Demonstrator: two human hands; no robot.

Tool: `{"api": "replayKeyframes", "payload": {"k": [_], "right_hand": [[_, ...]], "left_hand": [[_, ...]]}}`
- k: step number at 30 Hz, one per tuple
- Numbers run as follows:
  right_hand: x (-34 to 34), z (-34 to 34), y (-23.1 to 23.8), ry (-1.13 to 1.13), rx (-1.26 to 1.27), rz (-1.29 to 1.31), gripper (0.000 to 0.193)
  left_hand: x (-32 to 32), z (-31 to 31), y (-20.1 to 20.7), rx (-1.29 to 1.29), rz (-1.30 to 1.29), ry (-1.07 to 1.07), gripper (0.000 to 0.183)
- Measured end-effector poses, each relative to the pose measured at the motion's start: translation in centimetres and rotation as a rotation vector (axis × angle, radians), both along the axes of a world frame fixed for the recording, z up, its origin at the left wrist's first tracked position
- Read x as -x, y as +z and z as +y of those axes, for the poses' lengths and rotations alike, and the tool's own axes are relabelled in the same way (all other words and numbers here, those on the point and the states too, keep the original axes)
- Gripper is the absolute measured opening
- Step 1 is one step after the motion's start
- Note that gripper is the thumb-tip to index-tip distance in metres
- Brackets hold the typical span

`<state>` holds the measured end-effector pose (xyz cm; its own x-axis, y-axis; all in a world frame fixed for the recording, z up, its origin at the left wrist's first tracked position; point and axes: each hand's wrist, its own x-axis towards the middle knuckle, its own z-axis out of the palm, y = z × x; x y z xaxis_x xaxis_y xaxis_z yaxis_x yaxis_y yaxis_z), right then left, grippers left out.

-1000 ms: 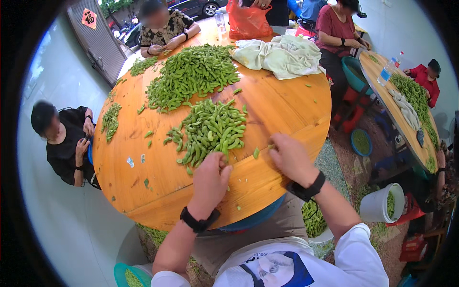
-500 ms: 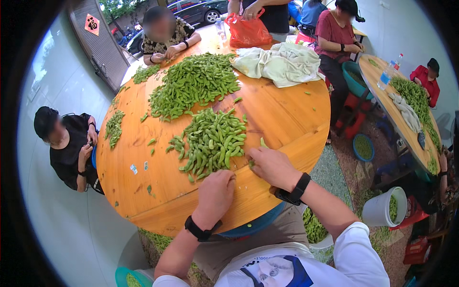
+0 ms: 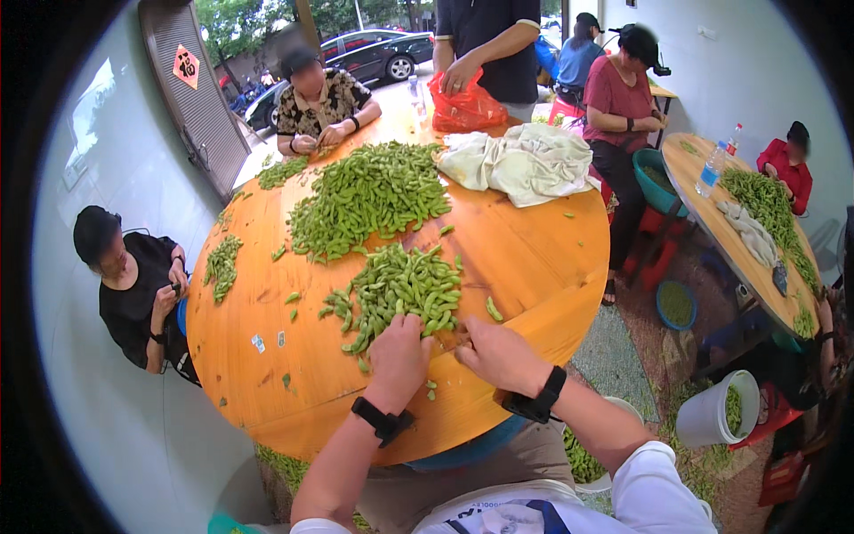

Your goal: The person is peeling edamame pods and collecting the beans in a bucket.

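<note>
On the round wooden table (image 3: 240,356) a small pile of green soybean pods (image 3: 400,285) lies straight in front of me. My left hand (image 3: 400,356) is closed, its fingertips at the pile's near edge; what they grip is hidden. Close beside it, my right hand (image 3: 503,353) is curled with its thumb and fingers together, and anything inside cannot be made out. A single pod (image 3: 494,309) lies just beyond the right hand. Small green bits (image 3: 431,390) rest on the wood beside my left hand. Behind the small pile rises a larger heap of pods (image 3: 369,200).
A crumpled white cloth (image 3: 520,165) lies at the far right of the table. Beyond it a person holds a red plastic bag (image 3: 465,102). Other people sit at the far left and left sides. A white bucket (image 3: 719,408) stands on the floor at right.
My view has tilted up. The left hand has moved to the pile's edge, and the right hand has drawn back from the pod that now lies loose on the table.
</note>
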<state>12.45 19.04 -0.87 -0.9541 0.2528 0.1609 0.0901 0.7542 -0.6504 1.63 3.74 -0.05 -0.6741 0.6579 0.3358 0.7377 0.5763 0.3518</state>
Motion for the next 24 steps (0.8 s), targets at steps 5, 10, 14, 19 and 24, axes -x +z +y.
{"api": "replayKeyframes", "payload": {"k": [5,10,14,19,24], "right_hand": [[-1.0,-0.4,0.2,-0.039,0.112,0.066,0.021],[-2.0,-0.8,-1.6,0.119,0.118,0.311,0.018],[-3.2,-2.3,-0.2,0.068,0.309,0.165,0.019],[-3.7,-2.7,1.2,0.040,0.944,-0.105,0.015],[-3.9,-3.0,1.3,0.075,0.970,-0.130,0.016]], "left_hand": [[-0.6,-0.7,0.0,-0.005,0.010,0.002,0.019],[-2.5,-2.4,0.6,-0.266,-0.478,-0.003,0.017],[-4.4,-3.5,0.7,-0.657,-1.202,-0.023,0.018],[-6.0,-3.6,0.7,-0.769,-1.338,-0.085,0.017],[-6.6,-4.1,-0.1,-0.818,-1.311,-0.088,0.016]]}}
